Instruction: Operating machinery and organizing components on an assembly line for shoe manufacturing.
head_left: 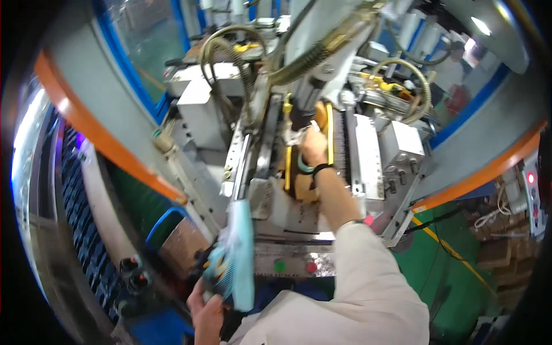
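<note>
At the lower left, my left hand [208,310] is closed on the lower end of a long light-blue piece with dark and yellow parts [244,259]. Motion smears this piece, so its kind is unclear; its top end overlaps a metal rod of the machine [244,167]. My right hand [313,146] reaches into the machine's middle bay, just below a dark vertical cylinder [306,103]. Its fingers look curled beside a whitish part, and what they grip, if anything, is hidden. A black band [322,168] and a pale green bangle [303,164] circle that wrist.
Yellow strips [329,135] edge the bay. Hoses [328,54] hang above it. Metal boxes [402,141] flank both sides, inside orange-edged panels [483,172]. Green and red buttons [280,266] sit on the front panel. Cardboard boxes [503,253] are stacked at the right.
</note>
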A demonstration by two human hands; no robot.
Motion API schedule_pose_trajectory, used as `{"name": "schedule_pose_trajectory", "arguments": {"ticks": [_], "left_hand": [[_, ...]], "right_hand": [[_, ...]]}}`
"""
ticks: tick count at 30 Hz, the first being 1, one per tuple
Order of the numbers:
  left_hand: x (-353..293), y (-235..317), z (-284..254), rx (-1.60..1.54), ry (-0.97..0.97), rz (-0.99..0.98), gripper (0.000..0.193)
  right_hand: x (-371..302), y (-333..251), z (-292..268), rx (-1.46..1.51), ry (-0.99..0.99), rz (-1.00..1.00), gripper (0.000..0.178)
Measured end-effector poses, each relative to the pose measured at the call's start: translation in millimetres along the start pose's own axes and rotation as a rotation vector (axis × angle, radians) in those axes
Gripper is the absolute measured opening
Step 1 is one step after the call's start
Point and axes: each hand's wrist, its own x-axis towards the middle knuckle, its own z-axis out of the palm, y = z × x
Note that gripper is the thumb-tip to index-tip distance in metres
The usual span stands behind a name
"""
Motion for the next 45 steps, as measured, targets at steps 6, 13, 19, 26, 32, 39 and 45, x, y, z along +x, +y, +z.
{"name": "schedule_pose_trajectory", "arguments": {"ticks": [6,13,19,26,32,39,45], "left_hand": [[-36,-18,-19,-0.360,0.369,0.147,0.050],[-32,-22,0,-0.622,0.107,0.119,0.039],[-52,-26,35,-0.512,0.118,0.223,0.045],[-90,-37,35,-0.424,0.179,0.245,0.050],[-76,-30,31,-0.562,0.200,0.197,0.046],[-33,-55,64,-0.274,-0.216,0.096,0.051],[-83,-43,170,0.272,-0.547,0.339,0.071]], "right_hand": [[-40,-58,-36,-0.100,-0.159,0.196,0.061],[-265,-109,-167,0.739,-0.046,-0.391,0.009],[-397,-76,-47,0.502,-0.479,-0.593,0.025],[-408,-64,-24,0.392,-0.442,-0.651,0.017],[-358,-107,-150,1.204,-0.482,-0.132,0.035],[-313,-36,-342,1.990,-0.319,0.028,0.075],[-346,19,-380,1.815,-0.213,0.276,0.093]]}}
